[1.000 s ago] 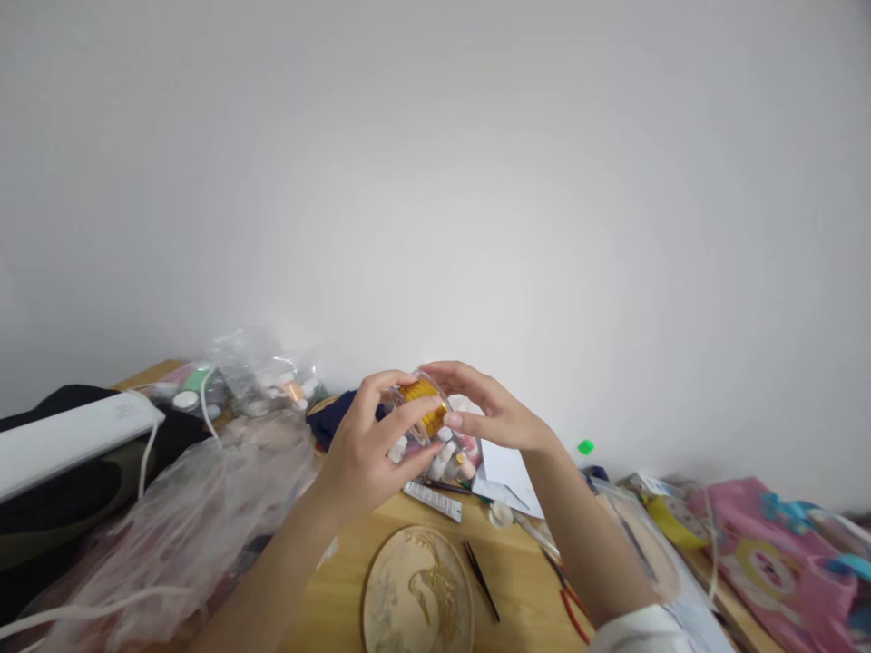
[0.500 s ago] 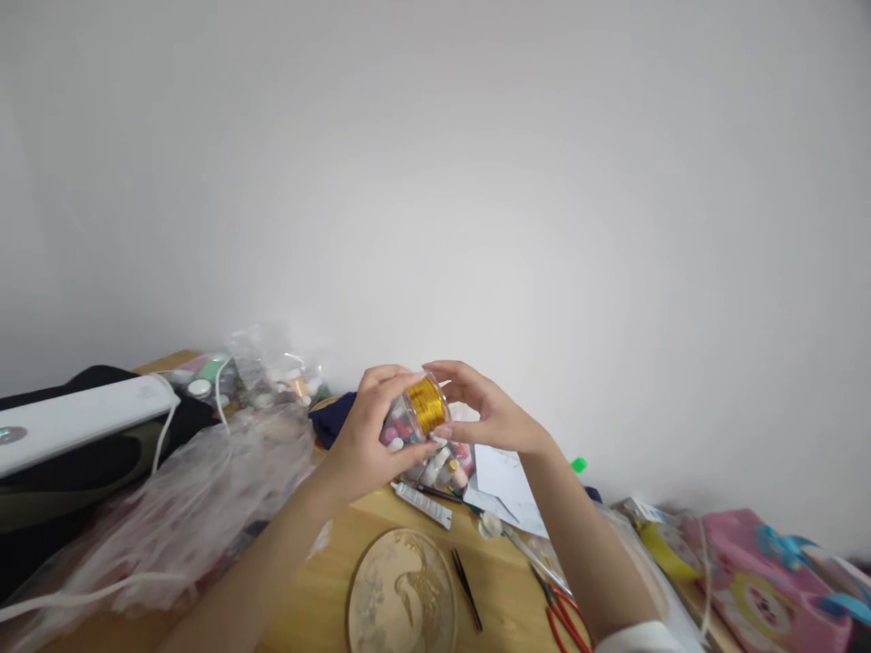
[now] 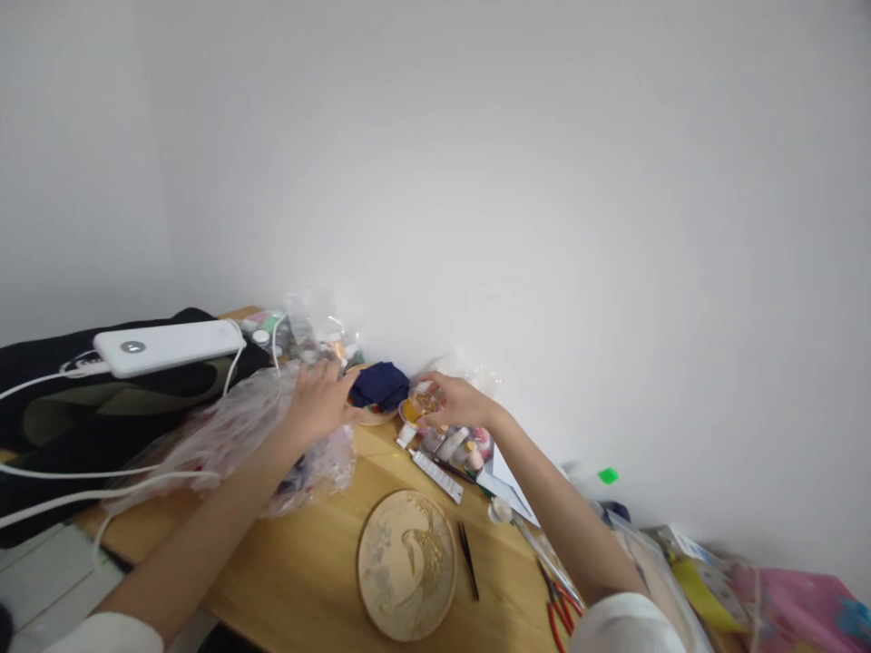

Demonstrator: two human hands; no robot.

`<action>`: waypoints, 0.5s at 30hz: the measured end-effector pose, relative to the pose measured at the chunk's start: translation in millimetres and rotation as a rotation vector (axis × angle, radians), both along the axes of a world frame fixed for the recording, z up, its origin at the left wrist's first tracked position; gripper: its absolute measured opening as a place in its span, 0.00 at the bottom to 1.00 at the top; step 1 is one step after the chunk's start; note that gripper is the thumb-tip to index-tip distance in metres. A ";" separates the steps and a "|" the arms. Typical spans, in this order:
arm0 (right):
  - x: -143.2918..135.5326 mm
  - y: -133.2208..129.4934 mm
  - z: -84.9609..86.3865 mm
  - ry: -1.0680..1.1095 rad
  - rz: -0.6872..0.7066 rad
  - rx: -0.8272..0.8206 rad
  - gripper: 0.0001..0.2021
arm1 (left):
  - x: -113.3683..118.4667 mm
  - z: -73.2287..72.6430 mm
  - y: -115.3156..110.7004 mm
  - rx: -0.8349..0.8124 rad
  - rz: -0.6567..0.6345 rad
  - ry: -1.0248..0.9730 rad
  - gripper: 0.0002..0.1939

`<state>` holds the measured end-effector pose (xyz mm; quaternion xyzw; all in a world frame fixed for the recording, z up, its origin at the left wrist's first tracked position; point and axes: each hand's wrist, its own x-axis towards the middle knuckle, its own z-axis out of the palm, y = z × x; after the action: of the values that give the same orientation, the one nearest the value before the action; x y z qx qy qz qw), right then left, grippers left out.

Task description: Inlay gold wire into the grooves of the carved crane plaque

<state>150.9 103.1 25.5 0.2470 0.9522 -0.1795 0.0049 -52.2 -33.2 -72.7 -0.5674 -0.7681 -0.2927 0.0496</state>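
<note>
In the head view my right hand (image 3: 457, 399) is wrapped round a clear spool of gold wire (image 3: 412, 410), low over the table at the back. My left hand (image 3: 321, 396) is spread out with nothing in it, above a crumpled clear plastic bag (image 3: 265, 426). Between the two hands lies a folded dark blue cloth (image 3: 381, 385) on a round wooden piece. Small bottles (image 3: 455, 444) in a clear bag sit just below my right hand. Nearer to me is a round plaque with a crane design (image 3: 408, 567), with black tweezers (image 3: 468, 560) beside it.
A white tube (image 3: 436, 476) lies in front of the bottles. Red-handled pliers (image 3: 562, 612) are by my right forearm. On the left, a white power bank (image 3: 170, 346) with cables rests on black fabric. A pink bag (image 3: 796, 603) is at the far right, and the wall stands behind.
My left hand has let go of the spool and moved left, opening. My right hand has lowered the spool toward the table beside the blue cloth. The view has shifted.
</note>
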 end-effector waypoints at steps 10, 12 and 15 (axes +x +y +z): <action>-52.8 -5.3 -2.7 -0.129 0.129 0.139 0.35 | -22.5 -33.9 -18.3 -0.105 0.131 0.057 0.14; -65.5 -5.3 -3.5 -0.146 0.151 0.170 0.34 | -22.0 -38.1 -20.4 -0.072 0.151 0.057 0.12; -88.1 -6.9 -5.3 -0.165 0.194 0.220 0.32 | -22.4 -46.3 -21.2 0.002 0.167 0.055 0.11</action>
<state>62.8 96.3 20.3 0.1670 0.9819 -0.0522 0.0732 -74.6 -54.4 -119.0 -0.5090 -0.8109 -0.2726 0.0955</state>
